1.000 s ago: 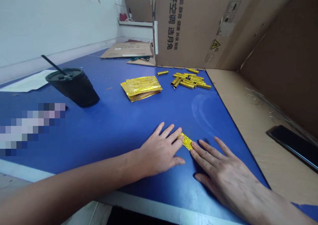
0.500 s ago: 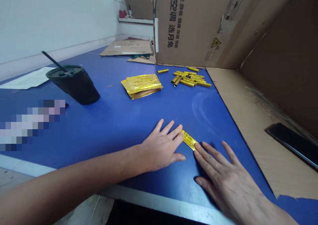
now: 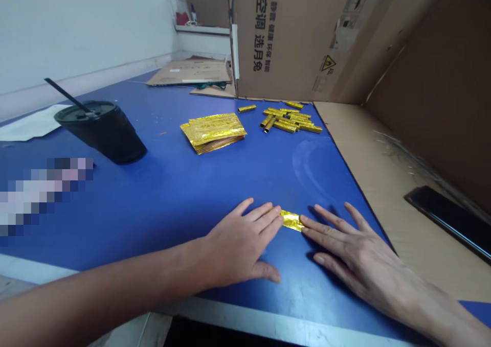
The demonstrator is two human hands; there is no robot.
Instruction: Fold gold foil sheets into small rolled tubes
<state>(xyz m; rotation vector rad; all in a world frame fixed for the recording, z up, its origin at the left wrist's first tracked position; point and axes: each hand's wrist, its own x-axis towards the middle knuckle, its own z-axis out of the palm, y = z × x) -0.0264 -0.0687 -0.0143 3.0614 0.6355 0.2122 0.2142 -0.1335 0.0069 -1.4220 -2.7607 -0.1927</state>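
Observation:
A narrow strip of gold foil paper (image 3: 291,221) lies flat on the blue table (image 3: 192,193) between my two hands. My left hand (image 3: 243,239) is open, palm down, its fingertips covering the strip's left end. From the right, the fingertips of my open right hand (image 3: 355,247) press on the other end. Farther back sits a stack of gold foil paper sheets (image 3: 215,131), slightly fanned at its front edge. To its right is a loose pile of several small rolled gold tubes (image 3: 287,121), with one tube (image 3: 246,109) apart on the left.
A black tumbler with a straw (image 3: 105,132) stands at the left, before a white sheet (image 3: 34,123). A blurred-out item (image 3: 42,196) lies nearer. Large cardboard (image 3: 291,40) rises at the back. A black phone (image 3: 452,222) rests on cardboard at the right.
The strip has turned from a steep slant to nearly level between my hands. My left fingers have moved slightly nearer to me, and my right hand has shifted with the strip. The view moved slightly.

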